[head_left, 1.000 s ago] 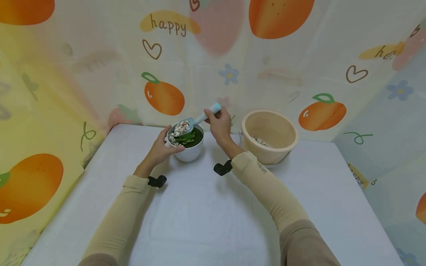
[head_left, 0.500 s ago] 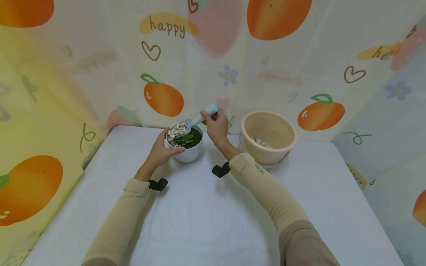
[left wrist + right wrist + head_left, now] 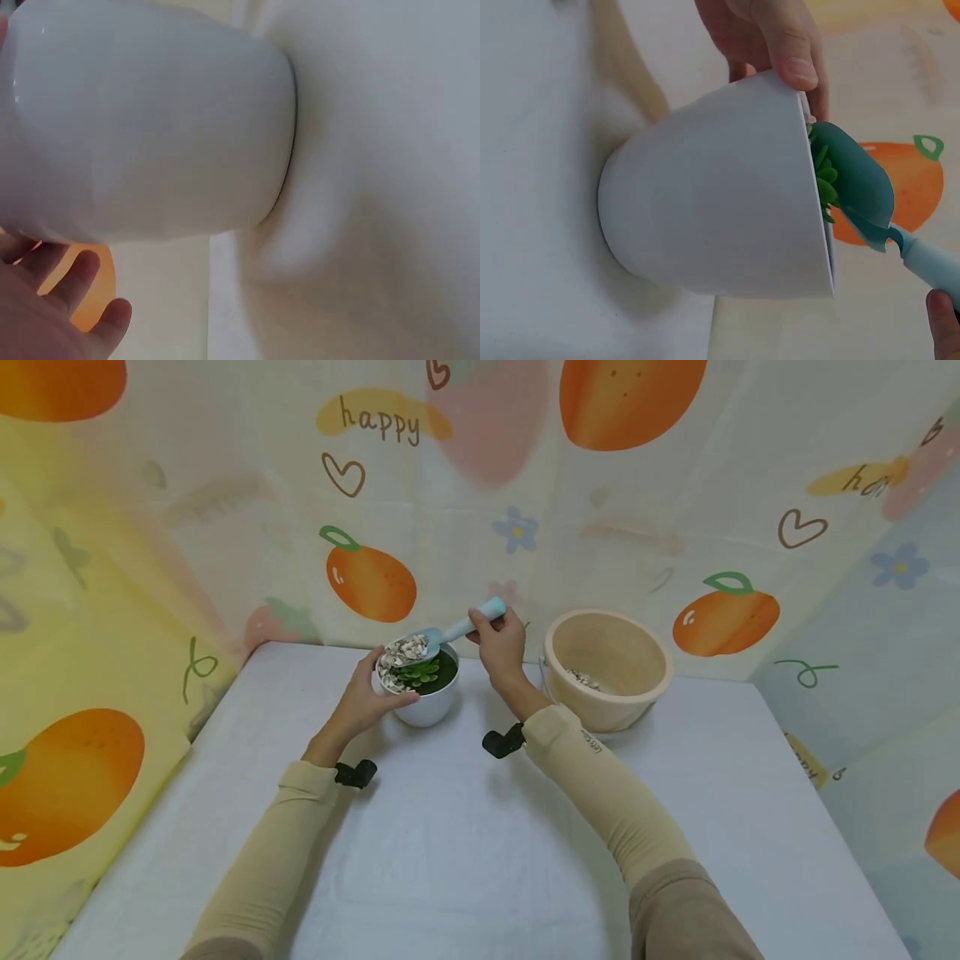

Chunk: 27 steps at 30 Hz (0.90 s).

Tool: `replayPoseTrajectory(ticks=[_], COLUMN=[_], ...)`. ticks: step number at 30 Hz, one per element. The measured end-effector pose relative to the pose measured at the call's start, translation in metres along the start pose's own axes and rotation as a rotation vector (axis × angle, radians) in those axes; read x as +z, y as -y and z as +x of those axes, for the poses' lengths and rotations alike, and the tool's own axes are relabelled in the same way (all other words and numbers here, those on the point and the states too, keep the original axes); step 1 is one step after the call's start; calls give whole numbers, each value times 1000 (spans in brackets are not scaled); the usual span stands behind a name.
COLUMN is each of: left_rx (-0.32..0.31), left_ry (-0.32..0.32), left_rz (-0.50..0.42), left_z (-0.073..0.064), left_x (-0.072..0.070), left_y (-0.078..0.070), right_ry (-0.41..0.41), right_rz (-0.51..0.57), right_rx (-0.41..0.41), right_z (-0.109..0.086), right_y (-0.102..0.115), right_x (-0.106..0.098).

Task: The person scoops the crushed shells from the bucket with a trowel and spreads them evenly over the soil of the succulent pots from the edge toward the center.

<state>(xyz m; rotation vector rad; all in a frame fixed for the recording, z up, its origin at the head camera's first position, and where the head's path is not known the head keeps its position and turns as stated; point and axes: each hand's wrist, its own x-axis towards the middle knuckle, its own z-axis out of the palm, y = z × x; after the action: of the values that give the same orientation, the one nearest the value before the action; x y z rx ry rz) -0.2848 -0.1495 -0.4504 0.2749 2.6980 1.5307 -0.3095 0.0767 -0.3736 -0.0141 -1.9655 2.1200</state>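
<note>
white stones point(image 3: 403, 651), in the head view, are reaching further left than a second ago; the scoop point(image 3: 433, 642) the right hand point(image 3: 501, 647) is pinching seems to be emptying. left wrist view: the left hand point(image 3: 45, 315) is clasping the pot point(image 3: 150, 127), upright on the table point(image 3: 420, 135). right wrist view: the scoop is tilting above the plant point(image 3: 827, 189).

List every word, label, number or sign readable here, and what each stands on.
"happy": backdrop, upper left of centre.
"hap", rest unclear: backdrop, upper right.
Tilted lettering, lower right of backdrop: too small to read surely.
Lettering on right sleeve: too small and blurred to read.
</note>
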Motion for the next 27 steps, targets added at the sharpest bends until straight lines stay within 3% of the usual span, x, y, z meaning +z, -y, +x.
replayPoseTrajectory(ticks=[9, 16, 27], left_rx=[-36, -49, 23], left_ry=[76, 29, -96], left_rz=[-60, -54, -58], left_z=[9, 5, -2], left_x=[-4, 0, 12], left_y=[5, 2, 0], right_ry=[-14, -21, 0], right_rz=[36, 43, -9], right_rx=[43, 0, -117], right_z=[0, -2, -10], right_y=[3, 2, 3], right_x=[-5, -5, 4])
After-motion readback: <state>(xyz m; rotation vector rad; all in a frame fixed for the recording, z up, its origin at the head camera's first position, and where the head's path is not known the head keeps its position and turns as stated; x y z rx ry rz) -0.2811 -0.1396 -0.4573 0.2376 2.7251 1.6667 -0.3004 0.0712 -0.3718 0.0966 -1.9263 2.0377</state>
